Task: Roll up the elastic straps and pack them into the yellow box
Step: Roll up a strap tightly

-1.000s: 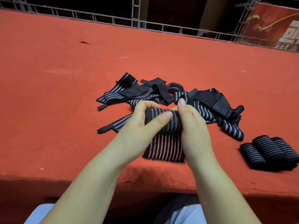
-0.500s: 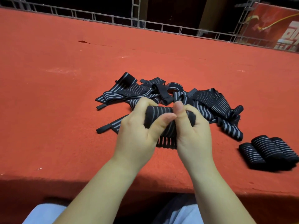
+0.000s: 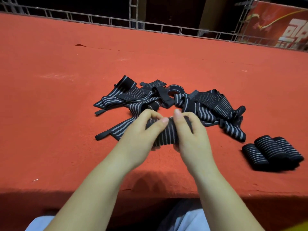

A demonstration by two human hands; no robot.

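Gripping the strap (image 3: pixel 166 134) between them, both hands (image 3: pixel 168 130) curl round it.

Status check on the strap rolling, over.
Left hand and right hand grip half-rolled strap. Three finished rolls at right. Loose pile behind. Nothing blocking.

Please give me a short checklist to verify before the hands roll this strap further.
1. Both hands hold the strap roll: left hand and right hand keep a grip on it: ok.
2. Roll is tight: cannot tell.
3. Loose tail free of the strap pile: cannot tell.
4. Finished rolls lie aside on the red table: ok.
5. Yellow box in view: not ok.
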